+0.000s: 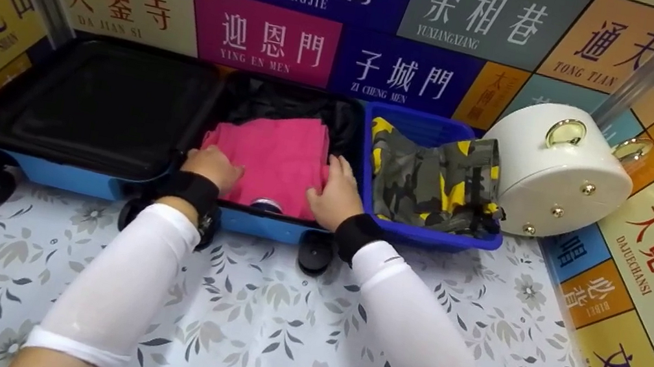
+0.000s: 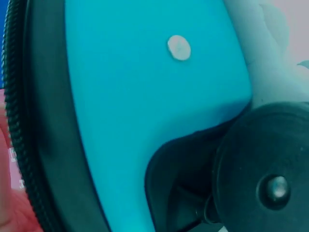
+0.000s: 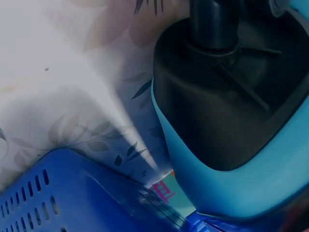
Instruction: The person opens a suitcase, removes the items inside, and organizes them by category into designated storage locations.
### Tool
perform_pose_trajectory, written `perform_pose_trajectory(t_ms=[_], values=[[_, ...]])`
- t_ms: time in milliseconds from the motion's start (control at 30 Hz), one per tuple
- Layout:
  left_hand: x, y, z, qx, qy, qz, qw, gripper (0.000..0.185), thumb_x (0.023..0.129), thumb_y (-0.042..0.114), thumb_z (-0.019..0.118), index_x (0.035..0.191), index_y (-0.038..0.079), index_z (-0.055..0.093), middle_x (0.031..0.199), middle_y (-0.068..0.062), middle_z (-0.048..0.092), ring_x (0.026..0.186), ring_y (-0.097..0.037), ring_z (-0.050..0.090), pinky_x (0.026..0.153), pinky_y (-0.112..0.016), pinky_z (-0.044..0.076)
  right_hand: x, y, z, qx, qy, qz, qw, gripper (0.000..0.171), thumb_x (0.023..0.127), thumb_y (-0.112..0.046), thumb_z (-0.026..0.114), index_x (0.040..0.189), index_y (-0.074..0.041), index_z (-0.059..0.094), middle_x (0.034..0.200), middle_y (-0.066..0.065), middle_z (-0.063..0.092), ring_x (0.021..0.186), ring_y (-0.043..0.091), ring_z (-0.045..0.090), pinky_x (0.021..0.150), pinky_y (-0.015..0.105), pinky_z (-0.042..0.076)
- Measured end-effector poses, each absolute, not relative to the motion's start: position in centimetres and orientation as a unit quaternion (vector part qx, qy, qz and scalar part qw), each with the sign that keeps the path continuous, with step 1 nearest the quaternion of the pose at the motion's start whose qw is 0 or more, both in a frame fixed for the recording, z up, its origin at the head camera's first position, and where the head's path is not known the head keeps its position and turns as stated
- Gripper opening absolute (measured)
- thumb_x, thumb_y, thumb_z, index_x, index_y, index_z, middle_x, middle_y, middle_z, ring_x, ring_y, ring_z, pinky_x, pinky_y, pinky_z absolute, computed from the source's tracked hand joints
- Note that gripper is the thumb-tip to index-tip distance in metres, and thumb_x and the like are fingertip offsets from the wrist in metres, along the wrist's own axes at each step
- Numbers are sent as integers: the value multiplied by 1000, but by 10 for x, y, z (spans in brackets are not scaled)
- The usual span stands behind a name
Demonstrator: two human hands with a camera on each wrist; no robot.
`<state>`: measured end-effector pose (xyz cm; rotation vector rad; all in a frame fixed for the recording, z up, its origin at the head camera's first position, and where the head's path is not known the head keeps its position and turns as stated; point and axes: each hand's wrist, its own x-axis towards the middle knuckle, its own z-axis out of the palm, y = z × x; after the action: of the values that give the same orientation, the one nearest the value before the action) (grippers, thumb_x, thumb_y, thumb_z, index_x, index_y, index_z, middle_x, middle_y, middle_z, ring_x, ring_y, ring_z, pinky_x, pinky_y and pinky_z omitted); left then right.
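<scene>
A folded pink garment (image 1: 268,158) lies in the right half of an open blue suitcase (image 1: 267,226), over dark fabric (image 1: 337,121). A dark and white patch shows at its near edge. My left hand (image 1: 213,167) holds the garment's left side, its thumb on the pink cloth and the other fingers mostly hidden. At the opposite side, my right hand (image 1: 338,197) grips the right edge between thumb and fingers. The left wrist view shows the suitcase's blue shell (image 2: 145,72) and a black wheel (image 2: 265,169); the right wrist view shows a shell corner (image 3: 227,116).
The suitcase's other half (image 1: 97,101) lies to the left, with a black lining. At the right, a blue basket (image 1: 436,237) holds a grey and yellow camouflage garment (image 1: 426,176). Beyond it stands a round white case (image 1: 555,170). Printed walls enclose the floral surface (image 1: 277,333).
</scene>
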<state>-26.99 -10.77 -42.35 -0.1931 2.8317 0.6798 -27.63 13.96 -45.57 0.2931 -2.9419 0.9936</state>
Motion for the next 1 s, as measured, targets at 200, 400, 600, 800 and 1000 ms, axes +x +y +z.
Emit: perform_pose_trajectory(t_ms=[200,400,600,800,1000], values=[[-268,-106,-422,-86,962,234,111,68,99,38,59,143,-14,53,144,-34,55,138,-50,46,115,-55,45,-280,136,-456,90,-954,285,-6,78,102,-25,65,162,7,27,169,29,28,159,39,30,131,43,27],[-270,-105,-425,-97,958,247,110,81,95,39,66,148,-17,42,144,-40,51,138,-50,46,115,-55,46,-285,130,-455,83,-968,230,-56,79,106,-32,60,163,8,23,170,28,28,160,37,28,132,41,25],[-274,-104,-433,-104,957,241,124,91,95,44,71,151,-17,33,145,-42,44,136,-50,48,113,-56,46,-293,126,-454,88,-975,169,-116,82,109,-37,54,163,13,16,168,30,31,160,36,28,132,39,23],[-279,-102,-439,-102,959,221,145,98,95,48,71,151,-19,25,145,-43,45,139,-50,46,115,-55,45,-298,124,-456,75,-976,156,-132,84,108,-38,56,162,13,17,161,34,40,155,39,39,129,42,31],[-275,-98,-439,-96,963,212,137,105,92,50,73,148,-23,23,144,-44,49,137,-51,50,114,-58,47,-300,124,-459,58,-976,162,-134,86,107,-39,59,161,13,17,156,36,46,148,39,48,124,43,39]])
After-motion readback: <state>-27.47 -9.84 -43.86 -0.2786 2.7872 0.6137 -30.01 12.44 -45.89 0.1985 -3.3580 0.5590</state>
